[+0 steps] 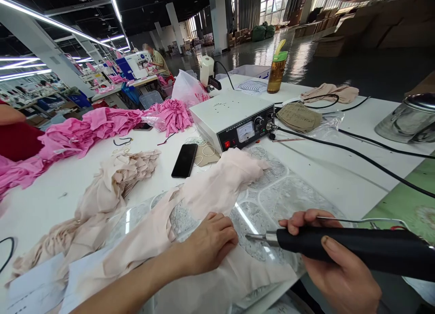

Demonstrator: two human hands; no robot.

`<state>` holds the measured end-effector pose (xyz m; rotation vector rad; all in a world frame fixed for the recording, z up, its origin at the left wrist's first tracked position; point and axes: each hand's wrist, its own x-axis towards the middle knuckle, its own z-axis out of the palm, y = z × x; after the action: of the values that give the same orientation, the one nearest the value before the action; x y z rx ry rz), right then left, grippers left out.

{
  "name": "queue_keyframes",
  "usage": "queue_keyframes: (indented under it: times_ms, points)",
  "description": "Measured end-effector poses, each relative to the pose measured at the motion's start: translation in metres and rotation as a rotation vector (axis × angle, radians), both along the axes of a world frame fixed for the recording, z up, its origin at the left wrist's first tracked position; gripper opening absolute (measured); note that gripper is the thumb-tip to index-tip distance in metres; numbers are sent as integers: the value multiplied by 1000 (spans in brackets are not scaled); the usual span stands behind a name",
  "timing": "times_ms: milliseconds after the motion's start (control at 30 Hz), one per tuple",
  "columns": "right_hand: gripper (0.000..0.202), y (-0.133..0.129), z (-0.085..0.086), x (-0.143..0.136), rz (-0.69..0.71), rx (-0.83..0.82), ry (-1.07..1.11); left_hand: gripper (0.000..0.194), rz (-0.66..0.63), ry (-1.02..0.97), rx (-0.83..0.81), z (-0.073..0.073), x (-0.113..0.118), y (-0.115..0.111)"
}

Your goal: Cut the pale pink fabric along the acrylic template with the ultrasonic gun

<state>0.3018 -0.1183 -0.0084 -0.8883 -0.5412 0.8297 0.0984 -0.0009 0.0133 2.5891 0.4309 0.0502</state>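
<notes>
Pale pink fabric [217,182] lies in overlapping pieces across a clear, glossy sheet [282,196] on the table. My left hand [212,241] presses down on the fabric near the middle, its fingers bent and held together; whether it pinches the cloth is hidden. At the right, my right hand [340,264] is wrapped round a thick black handheld tool [356,250]. The tool's metal tip [256,237] points left, just right of my left hand, over the clear sheet beside the fabric's edge.
A control box [234,119] with a cable stands behind the fabric. A black phone [184,161], beige cloth piles [105,187], pink cloth [102,123], a bottle [277,71] and a metal-lidded container [408,119] surround it. A person in red sits far left.
</notes>
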Motion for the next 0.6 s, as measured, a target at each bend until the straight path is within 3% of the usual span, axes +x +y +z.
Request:
queue_keyframes:
  times_ms: [233, 600]
  points:
    - [16, 2, 17, -9, -5, -17, 33, 16, -1, -3, 8, -2, 0, 0]
    - [16, 8, 14, -13, 89, 42, 0, 16, -9, -28, 10, 0, 1, 0]
